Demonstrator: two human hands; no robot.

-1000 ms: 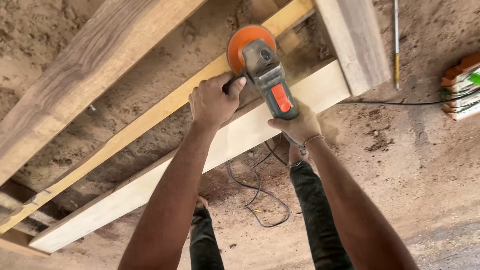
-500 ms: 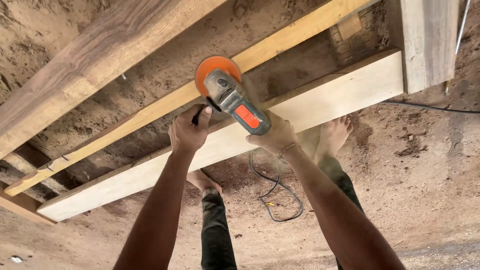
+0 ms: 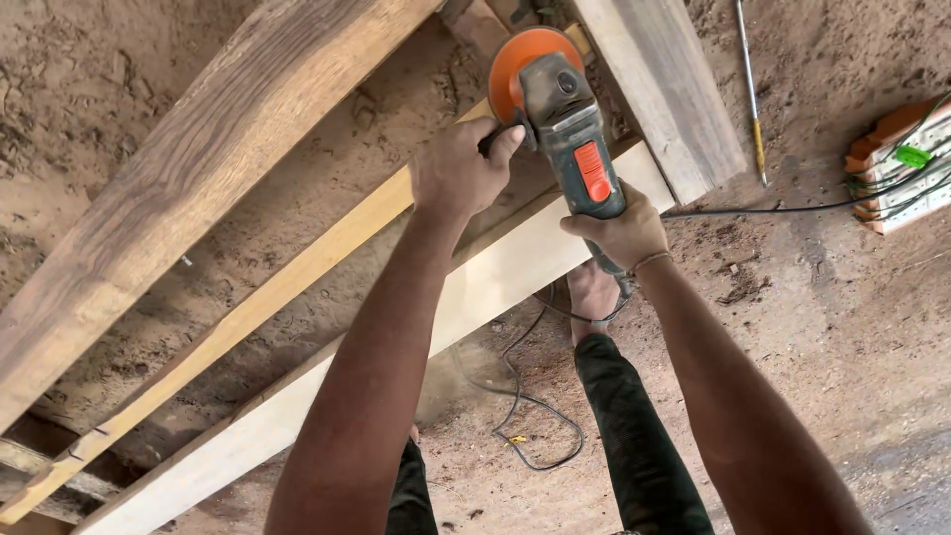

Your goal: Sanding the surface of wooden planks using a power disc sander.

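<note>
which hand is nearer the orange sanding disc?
Left. The left hand grips the side handle right beside the orange sanding disc; the right hand holds the rear of the grinder body, farther back from the disc.

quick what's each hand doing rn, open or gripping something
Left hand: closed on the black side handle of the angle grinder.
Right hand: closed around the grinder's rear body.

Floor: bare sandy dirt ground (image 3: 842,327).
On it: a black cable (image 3: 525,401) in loops, wooden planks (image 3: 495,282) laid slantwise, a thin rod (image 3: 750,94), an orange socket board (image 3: 897,168) with wires.
</note>
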